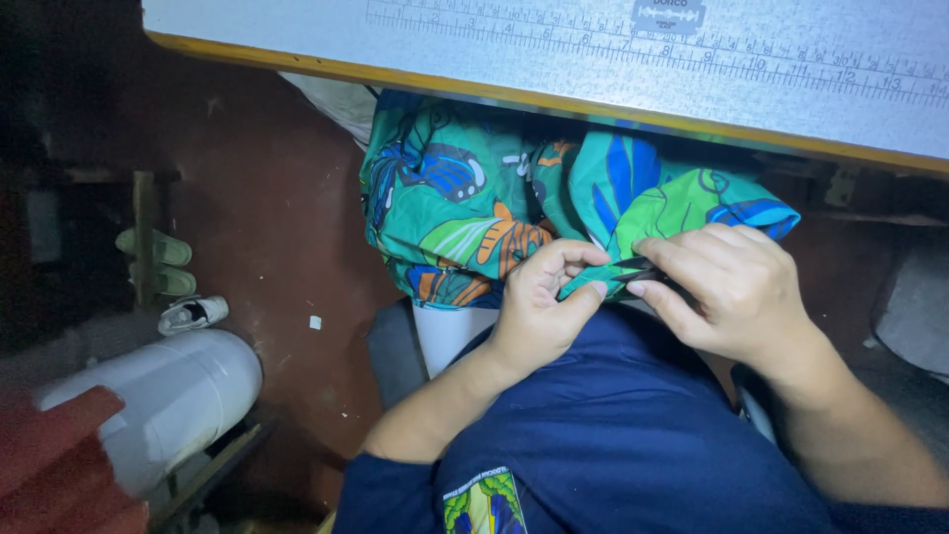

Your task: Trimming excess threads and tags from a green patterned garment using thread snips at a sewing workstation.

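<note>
Fabric [465,198], printed in green, blue and orange leaf shapes, hangs bunched below the front edge of the counter [554,54], directly above both hands. No container shows in view. The lower fold of the fabric lies between the two hands, over the lap in dark blue clothing [613,425]. The left hand [539,307] is curled nearly closed, thumb and forefinger pinching the fabric edge. The right hand [736,292] is likewise closed in a pinch on the same edge, just beside the left hand, fingertips almost meeting. A thin dark item sits under the right fingers; what it is cannot be told. A ruler scale [633,44] runs along the counter top, above the hands. A white cylinder [173,396] lies well apart, beyond the left hand, low by the floor.
</note>
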